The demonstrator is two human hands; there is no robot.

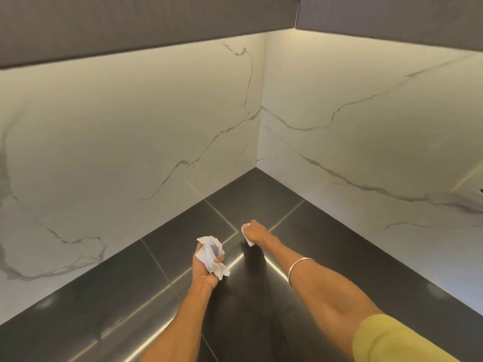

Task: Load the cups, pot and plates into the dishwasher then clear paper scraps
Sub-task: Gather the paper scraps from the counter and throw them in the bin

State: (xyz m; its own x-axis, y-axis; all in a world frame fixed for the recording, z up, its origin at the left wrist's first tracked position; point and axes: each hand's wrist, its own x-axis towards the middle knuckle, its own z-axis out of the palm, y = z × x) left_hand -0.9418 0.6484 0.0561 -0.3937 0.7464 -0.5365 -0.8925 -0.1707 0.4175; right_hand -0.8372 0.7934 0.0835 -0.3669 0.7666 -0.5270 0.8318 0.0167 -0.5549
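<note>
My left hand (206, 270) raised over dark worktop (109, 291), palm up, fingers curled round crumpled paper wad (212, 256). My right arm stretched forward toward corner, right hand (254, 232) knuckles up, low near worktop, fingers closed on small paper scrap (245, 235); white edges poke out both sides. Bangle (298, 269) on right forearm, yellow sleeve (392, 338) at elbow. Marble wall (130, 131) behind.
</note>
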